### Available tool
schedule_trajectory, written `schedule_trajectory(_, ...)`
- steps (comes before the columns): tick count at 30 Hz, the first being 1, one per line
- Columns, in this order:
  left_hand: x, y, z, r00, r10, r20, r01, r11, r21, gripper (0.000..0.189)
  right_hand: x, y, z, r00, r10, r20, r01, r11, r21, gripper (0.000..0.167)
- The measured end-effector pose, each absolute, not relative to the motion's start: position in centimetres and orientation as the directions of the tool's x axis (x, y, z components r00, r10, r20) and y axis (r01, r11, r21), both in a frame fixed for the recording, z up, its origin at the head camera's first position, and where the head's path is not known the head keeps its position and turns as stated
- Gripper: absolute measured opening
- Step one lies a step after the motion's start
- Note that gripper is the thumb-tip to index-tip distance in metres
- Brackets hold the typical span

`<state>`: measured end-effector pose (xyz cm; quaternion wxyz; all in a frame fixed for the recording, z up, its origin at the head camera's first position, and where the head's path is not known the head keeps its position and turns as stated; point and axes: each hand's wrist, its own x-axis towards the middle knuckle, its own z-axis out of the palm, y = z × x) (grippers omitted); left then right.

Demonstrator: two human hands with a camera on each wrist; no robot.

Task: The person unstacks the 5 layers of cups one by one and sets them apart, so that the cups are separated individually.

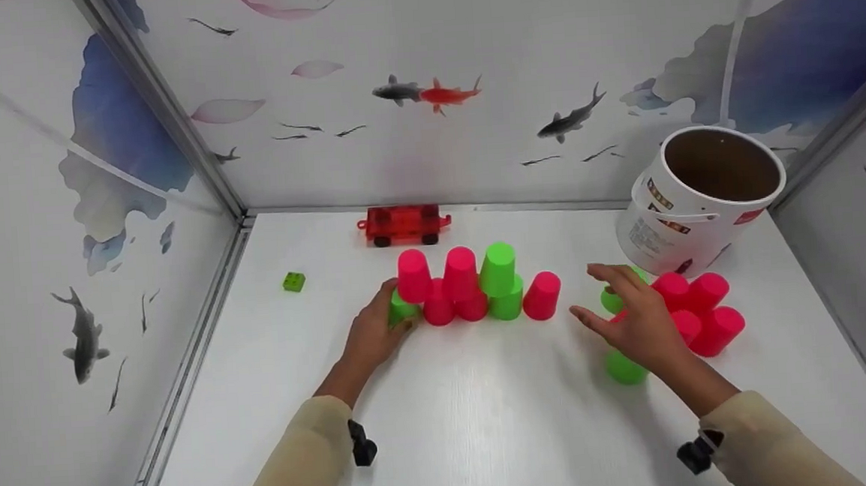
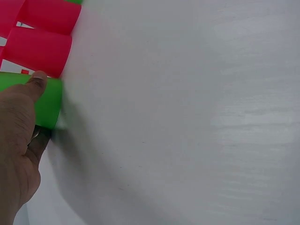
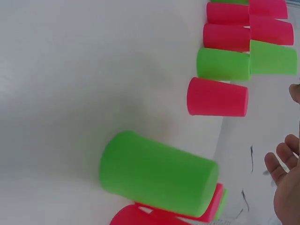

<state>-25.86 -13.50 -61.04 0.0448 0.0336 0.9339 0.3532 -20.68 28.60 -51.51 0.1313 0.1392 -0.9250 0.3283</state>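
I'm seeing three cups (image 1: pixel 460 273) topping a row of five (image 1: pixel 471 308), more cups (image 1: pixel 718 331) apparently waiting. The left hand (image 1: pixel 372 337) is gripping a green cup (image 1: pixel 401 309); the right hand (image 1: pixel 645 328) is hovering, fingers wide.

Right fingers (image 3: pixel 275 168) spread (left (image 2: pixel 38 146) seemingly curled)

Pink and green cups (image 1: pixel 460 271), inverted, partly two-tiered
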Motion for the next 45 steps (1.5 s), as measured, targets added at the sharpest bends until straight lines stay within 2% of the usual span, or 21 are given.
schedule_trajectory(5,-25.8,-13.6,-60.9,-0.994,0.095,-0.053,0.037,0.75,0.66,0.082,-22.6,25.6,-51.3,-0.951,-0.181,0.249,-0.302,0.705,-0.642,0.079)
schedule_trajectory(16,-25.7,-13.5,-60.9,-0.994,0.094,-0.05,0.039,0.758,0.651,0.083,-25.3,20.8,-51.7,-0.937,-0.217,0.273,-0.348,0.633,-0.691,0.078)
schedule_trajectory(27,-26.0,-13.4,-60.8,-0.994,0.092,-0.053,0.035,0.756,0.654,0.083,-26.9,18.0,-51.4,-0.959,-0.223,0.175,-0.276,0.597,-0.753,0.081)
schedule_trajectory(34,-25.9,-13.3,-60.8,-0.994,0.084,-0.073,0.015,0.751,0.66,0.083,-27.2,17.7,-51.5,-0.967,-0.221,0.127,-0.237,0.598,-0.766,0.067)
schedule_trajectory(45,-25.8,-13.4,-61.1,-0.995,0.089,-0.051,0.034,0.756,0.654,0.083,-26.1,20.8,-50.4,-0.96,-0.189,0.208,-0.279,0.562,-0.778,0.069)
